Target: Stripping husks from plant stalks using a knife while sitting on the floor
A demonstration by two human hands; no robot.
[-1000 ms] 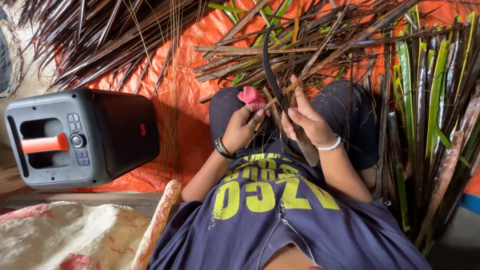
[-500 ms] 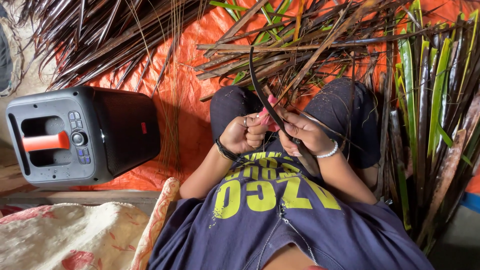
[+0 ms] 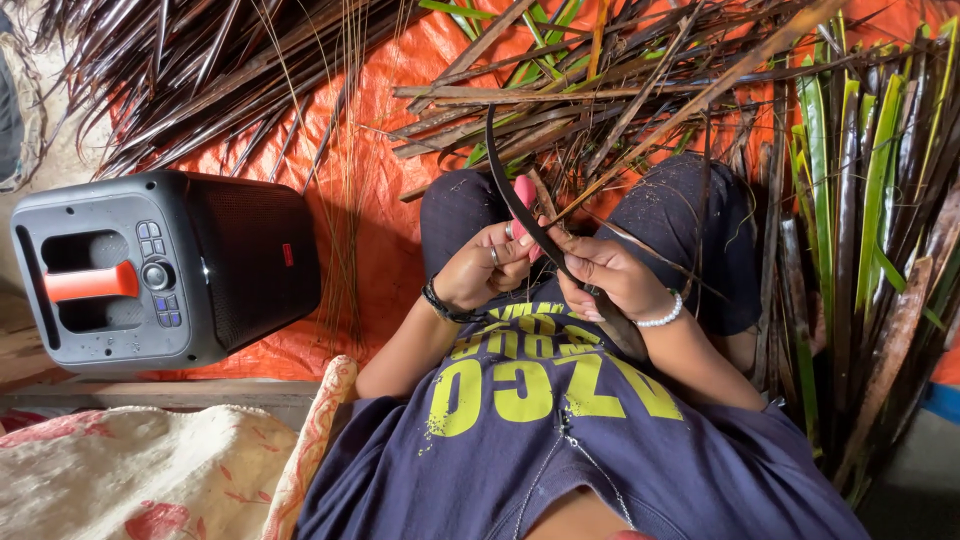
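Observation:
My left hand, with a black band at the wrist, is closed around a small pink-handled tool. My right hand, wearing a white bead bracelet, grips a long dark curved palm leaf strip. The strip runs from above my knees, between both hands, down to my lap. The pink tool's tip touches the strip just above my fingers. Both hands are close together over my dark trousers and my navy shirt with yellow print.
A dark portable speaker with an orange handle stands at the left on an orange tarp. Dry brown leaf strips and sticks lie ahead. Green leaves are stacked at the right. A floral cushion lies lower left.
Both hands have drawn closer together and nearer to my body. The leaf strip has slid along between them, its upper end now swinging left.

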